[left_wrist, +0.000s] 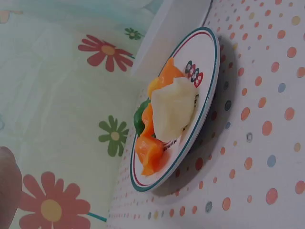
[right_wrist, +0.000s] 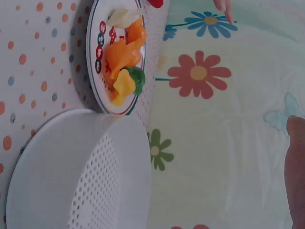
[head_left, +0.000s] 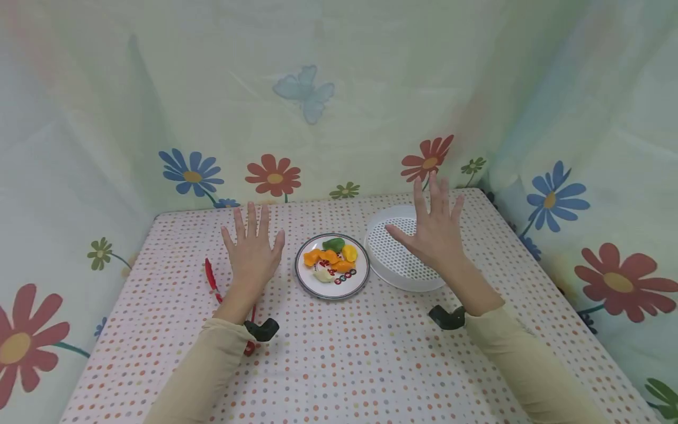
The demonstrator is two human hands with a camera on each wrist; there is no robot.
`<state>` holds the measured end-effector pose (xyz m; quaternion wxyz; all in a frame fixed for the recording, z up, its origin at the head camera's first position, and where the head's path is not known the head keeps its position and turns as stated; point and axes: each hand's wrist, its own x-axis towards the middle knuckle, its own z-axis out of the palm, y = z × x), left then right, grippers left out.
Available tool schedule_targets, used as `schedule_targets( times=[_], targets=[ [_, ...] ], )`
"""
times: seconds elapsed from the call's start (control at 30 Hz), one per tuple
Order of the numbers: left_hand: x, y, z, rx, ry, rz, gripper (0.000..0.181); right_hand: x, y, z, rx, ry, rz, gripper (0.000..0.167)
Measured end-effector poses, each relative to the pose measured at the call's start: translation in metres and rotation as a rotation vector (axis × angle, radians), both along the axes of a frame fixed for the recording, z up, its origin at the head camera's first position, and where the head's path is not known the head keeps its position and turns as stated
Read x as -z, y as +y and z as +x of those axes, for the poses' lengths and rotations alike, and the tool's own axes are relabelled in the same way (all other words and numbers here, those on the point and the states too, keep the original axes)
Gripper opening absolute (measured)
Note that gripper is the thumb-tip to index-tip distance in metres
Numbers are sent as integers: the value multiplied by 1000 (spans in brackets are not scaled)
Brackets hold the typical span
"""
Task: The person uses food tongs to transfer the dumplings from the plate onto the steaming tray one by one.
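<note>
Both hands are raised with fingers spread, holding nothing. The left hand [head_left: 251, 253] is over the left side of the table, above a red tool [head_left: 210, 275] partly hidden by the forearm. A round plate [head_left: 332, 290] between the hands bears several orange pieces [left_wrist: 149, 151], a yellow one [right_wrist: 125, 83], a green one [head_left: 333, 245] and a pale one [left_wrist: 174, 109]. The right hand [head_left: 436, 235] is raised in front of a white perforated basket [right_wrist: 57, 157], covering part of its right side in the head view.
A dotted cloth covers the table [head_left: 339, 365]. Flowered curtain [head_left: 371, 118] hangs behind and on both sides. A dark wrist device shows under the left wrist [head_left: 262, 330], another under the right wrist [head_left: 447, 318]. Basket and plate stand close together.
</note>
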<state>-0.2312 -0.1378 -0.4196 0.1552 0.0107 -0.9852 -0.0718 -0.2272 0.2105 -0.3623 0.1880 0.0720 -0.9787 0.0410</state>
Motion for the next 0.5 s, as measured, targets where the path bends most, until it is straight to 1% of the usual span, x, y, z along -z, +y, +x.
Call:
schedule_targets(
  times=[0.13, 0.23, 0.3, 0.4, 0.5],
  targets=[
    [2, -14, 4, -51, 4, 56, 73, 3, 21, 0, 19, -2, -9, 113],
    [4, -27, 9, -92, -18, 116, 72, 11, 39, -2, 33, 8, -23, 114],
    [6, -37, 14, -108, -38, 144, 73, 17, 50, -3, 42, 9, -49, 114],
    [10, -48, 27, -125, -80, 166, 74, 28, 66, -3, 41, 23, -94, 112],
    [15, -55, 46, -149, -152, 170, 75, 41, 82, -1, -1, 17, -142, 110]
  ],
)
